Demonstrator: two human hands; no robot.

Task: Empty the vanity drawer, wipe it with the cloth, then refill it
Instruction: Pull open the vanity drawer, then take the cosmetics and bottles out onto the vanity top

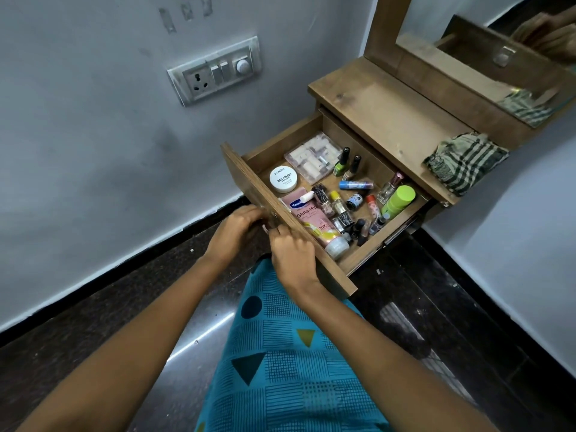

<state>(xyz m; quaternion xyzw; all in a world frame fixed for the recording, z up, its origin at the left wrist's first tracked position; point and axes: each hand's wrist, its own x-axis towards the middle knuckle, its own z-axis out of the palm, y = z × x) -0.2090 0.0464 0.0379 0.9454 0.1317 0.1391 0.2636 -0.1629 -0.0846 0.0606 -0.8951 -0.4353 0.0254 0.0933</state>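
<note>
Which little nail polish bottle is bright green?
The black-capped bottle at the back of the drawer, beside the clear plastic box. The other little bottles look dark, yellow or clear.

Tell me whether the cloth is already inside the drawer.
No, the striped cloth lies on the vanity top, outside the open drawer.

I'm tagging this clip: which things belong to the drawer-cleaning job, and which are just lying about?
Job: drawer, checked cloth, pink tube, white tub, green bottle, left hand, right hand.
Lying about: switch panel, mirror.
</note>
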